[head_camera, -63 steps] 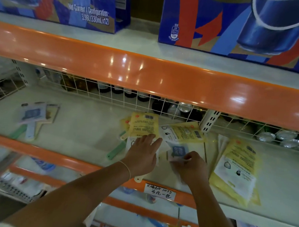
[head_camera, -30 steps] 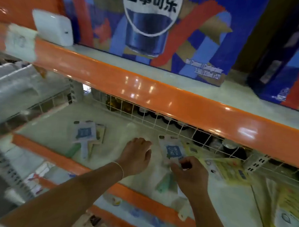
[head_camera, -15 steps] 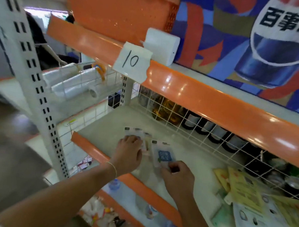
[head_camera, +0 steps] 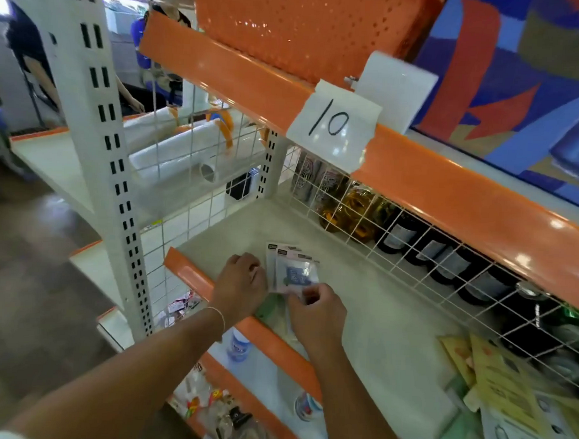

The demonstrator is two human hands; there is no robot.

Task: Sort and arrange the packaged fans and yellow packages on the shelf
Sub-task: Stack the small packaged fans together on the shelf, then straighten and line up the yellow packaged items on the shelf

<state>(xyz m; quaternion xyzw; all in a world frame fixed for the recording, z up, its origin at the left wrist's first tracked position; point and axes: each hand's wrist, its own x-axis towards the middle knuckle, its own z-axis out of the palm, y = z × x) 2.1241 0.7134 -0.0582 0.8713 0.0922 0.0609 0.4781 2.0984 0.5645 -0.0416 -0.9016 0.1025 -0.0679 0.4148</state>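
Hands (head_camera: 240, 285) (head_camera: 317, 311) hold packaged fans (head_camera: 295, 274) on shelf (head_camera: 377, 306)

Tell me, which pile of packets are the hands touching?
The small pile of fan packets at the shelf's left end. Both the left hand and right hand are on it; the yellow packets lie untouched far right.

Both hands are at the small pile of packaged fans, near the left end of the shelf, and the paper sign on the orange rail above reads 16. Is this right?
Not quite: in the head view the white paper sign reads 10, not 16. The rest stands: both hands are at the packaged fans near the shelf's left end.
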